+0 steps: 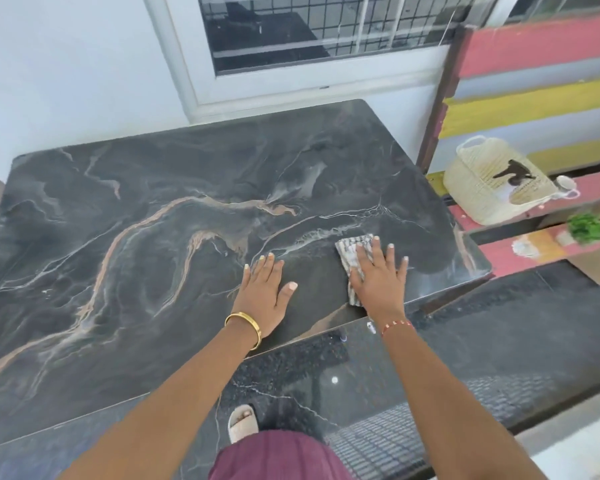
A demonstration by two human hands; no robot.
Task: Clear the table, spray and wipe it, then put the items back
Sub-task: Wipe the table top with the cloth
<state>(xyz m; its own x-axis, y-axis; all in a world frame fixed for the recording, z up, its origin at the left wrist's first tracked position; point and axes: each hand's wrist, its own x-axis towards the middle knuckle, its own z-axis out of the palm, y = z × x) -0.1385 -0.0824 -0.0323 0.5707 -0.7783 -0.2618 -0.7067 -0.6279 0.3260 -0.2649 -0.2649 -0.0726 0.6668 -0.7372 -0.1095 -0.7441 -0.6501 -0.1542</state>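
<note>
Fingers [368,252] of right hand [378,275] press flat on cloth [352,249]; left hand [262,289] flat beside; overreach risks cloth slipping off table [118,202] edge.

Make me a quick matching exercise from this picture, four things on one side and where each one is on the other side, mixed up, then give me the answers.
Things:
1. cloth
2. left hand
3. basket
4. green plant

Places:
A. flat on the bare table, holding nothing
B. on the striped bench, tipped on its side
C. under the right hand, near the table's right edge
D. on the bench, nearer the camera than the basket

Pairs: 1-C, 2-A, 3-B, 4-D
</note>
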